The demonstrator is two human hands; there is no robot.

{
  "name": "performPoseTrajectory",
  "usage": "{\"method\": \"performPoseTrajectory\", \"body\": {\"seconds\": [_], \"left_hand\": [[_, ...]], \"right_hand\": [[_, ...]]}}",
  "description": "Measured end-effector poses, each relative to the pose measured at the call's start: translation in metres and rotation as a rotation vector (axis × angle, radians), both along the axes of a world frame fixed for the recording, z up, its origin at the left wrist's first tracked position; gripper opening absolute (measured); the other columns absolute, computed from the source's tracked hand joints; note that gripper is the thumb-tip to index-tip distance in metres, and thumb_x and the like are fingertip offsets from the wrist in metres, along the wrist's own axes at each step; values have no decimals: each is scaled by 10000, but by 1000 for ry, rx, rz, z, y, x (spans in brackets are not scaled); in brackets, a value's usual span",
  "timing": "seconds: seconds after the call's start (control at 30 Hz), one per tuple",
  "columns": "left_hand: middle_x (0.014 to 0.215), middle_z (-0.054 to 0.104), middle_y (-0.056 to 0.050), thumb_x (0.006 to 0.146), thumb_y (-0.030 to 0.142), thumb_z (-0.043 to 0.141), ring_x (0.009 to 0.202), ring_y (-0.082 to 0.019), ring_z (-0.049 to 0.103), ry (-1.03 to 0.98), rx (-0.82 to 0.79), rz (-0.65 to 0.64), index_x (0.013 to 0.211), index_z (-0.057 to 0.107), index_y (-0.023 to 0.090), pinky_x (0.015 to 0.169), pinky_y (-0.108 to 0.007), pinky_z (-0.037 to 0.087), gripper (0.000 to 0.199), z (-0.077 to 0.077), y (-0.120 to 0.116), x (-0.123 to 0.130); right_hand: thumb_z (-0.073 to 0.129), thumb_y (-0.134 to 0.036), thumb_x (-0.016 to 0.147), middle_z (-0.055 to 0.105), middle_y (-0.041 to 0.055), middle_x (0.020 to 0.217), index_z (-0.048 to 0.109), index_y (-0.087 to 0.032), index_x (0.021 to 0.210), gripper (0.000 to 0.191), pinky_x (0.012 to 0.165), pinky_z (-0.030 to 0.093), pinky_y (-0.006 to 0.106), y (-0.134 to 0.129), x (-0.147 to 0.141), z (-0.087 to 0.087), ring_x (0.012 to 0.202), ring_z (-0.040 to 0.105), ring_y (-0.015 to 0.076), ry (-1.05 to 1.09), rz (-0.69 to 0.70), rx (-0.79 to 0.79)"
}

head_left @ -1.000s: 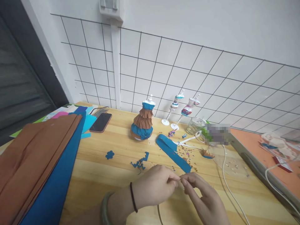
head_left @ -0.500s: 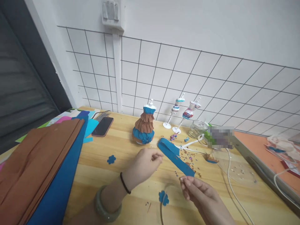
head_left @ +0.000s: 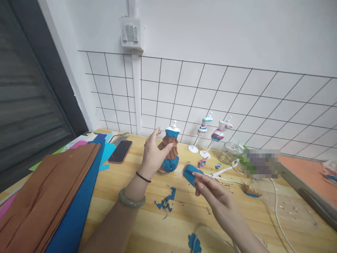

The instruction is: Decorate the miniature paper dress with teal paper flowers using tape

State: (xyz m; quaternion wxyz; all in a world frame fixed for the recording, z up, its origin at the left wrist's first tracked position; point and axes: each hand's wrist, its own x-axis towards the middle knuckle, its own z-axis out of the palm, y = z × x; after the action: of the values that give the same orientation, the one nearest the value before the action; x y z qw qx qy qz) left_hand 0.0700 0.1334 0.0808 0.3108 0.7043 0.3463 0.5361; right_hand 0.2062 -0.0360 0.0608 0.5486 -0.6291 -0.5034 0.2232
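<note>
A small dress form (head_left: 172, 135) with a white neck wears a blue bodice, brown ruffles and a blue ruffled hem. My left hand (head_left: 154, 154) is at its left side, fingers and thumb spread; the thumb crosses in front of the brown ruffles. I cannot tell how firmly it touches. My right hand (head_left: 210, 191) has thumb and fingers pinched together in front of a folded blue strip (head_left: 190, 174); a tiny pale bit shows at the fingertip, too small to name. Blue paper scraps (head_left: 165, 202) lie between the hands, and a blue flower-shaped cutout (head_left: 194, 243) is nearer me.
Brown sheets (head_left: 52, 186) over a blue sheet (head_left: 81, 196) cover the left side, beside a phone (head_left: 120, 151). Two slim white dress forms (head_left: 202, 130) and a glass jar (head_left: 231, 153) stand at the back. A white cable (head_left: 276, 207) and a clear sheet with small beads (head_left: 295, 209) are at right.
My left hand has moved up and forward to the dress form, with its fingers now spread. My right hand, still pinched, has moved forward over the blue strip. The camera view has shifted slightly.
</note>
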Motion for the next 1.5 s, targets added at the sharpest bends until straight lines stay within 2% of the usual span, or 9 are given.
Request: {"method": "performPoseTrajectory", "body": {"seconds": [0.27, 0.37, 0.6, 0.67, 0.83, 1.0, 1.2, 1.33, 1.5], "left_hand": [[1241, 497, -114, 657, 235, 687, 1180, -236, 445, 29, -179, -262, 1375, 213, 224, 978, -385, 340, 860, -17, 23, 1], [1262, 480, -117, 663, 252, 688, 1190, -239, 436, 43, -179, -274, 1371, 228, 228, 980, -379, 344, 845, -17, 22, -1], [1359, 391, -116, 742, 371, 626, 1279, -225, 326, -40, -83, -307, 1367, 240, 232, 1046, -371, 266, 747, -4, 13, -3], [1339, 416, -122, 767, 360, 601, 1258, -214, 357, -88, -93, -332, 1369, 232, 216, 1036, -360, 284, 721, -3, 15, 0], [1204, 526, -119, 755, 289, 621, 1168, -201, 448, -181, -96, -313, 1351, 270, 195, 987, -345, 342, 699, -5, 19, 13], [1067, 586, -89, 755, 263, 612, 1045, -192, 525, -212, -104, -277, 1313, 345, 199, 932, -340, 386, 622, -5, 16, 20], [988, 614, -77, 731, 263, 635, 999, -189, 543, -209, -112, -239, 1283, 390, 181, 922, -332, 385, 610, 14, -4, 15], [958, 629, -81, 718, 263, 645, 943, -181, 571, -194, -233, -336, 1273, 398, 154, 888, -323, 411, 617, 25, -31, 13], [911, 642, -67, 714, 244, 643, 913, -183, 587, -127, -319, -423, 1255, 407, 164, 863, -329, 431, 595, 28, -62, 14]], "right_hand": [[596, -369, 790, 630, 29, 737, 656, -215, 1004, 270, 630, 540, 223, -12, 6, -18, 639, 609, 141, 92, -44, -14], [600, -361, 790, 630, 21, 733, 653, -224, 1008, 263, 622, 537, 205, -15, 5, -19, 633, 610, 136, 112, -25, -36], [597, -325, 797, 625, 20, 754, 650, -245, 1002, 227, 604, 534, 200, -17, -6, -6, 616, 604, 131, 116, 67, -26], [604, -335, 788, 618, 15, 750, 652, -245, 993, 229, 599, 530, 199, -17, -12, -6, 596, 593, 124, 140, 68, -20], [614, -390, 759, 595, 2, 702, 656, -229, 957, 258, 581, 517, 196, -16, -27, -10, 583, 568, 120, 203, -44, -37], [616, -399, 758, 602, 12, 716, 658, -218, 961, 275, 576, 514, 194, -14, -30, -12, 609, 580, 126, 223, -39, -50], [585, -345, 799, 619, 27, 752, 648, -226, 1003, 245, 550, 532, 197, -17, -27, 1, 592, 593, 127, 75, -17, 61], [543, -265, 838, 621, 17, 773, 606, -266, 1079, 250, 595, 536, 199, -27, -20, 14, 633, 606, 123, -171, -19, 177], [497, -154, 854, 580, 45, 896, 545, -249, 1152, 316, 710, 507, 237, -38, -14, 26, 808, 581, 146, -424, -88, 284]]}}
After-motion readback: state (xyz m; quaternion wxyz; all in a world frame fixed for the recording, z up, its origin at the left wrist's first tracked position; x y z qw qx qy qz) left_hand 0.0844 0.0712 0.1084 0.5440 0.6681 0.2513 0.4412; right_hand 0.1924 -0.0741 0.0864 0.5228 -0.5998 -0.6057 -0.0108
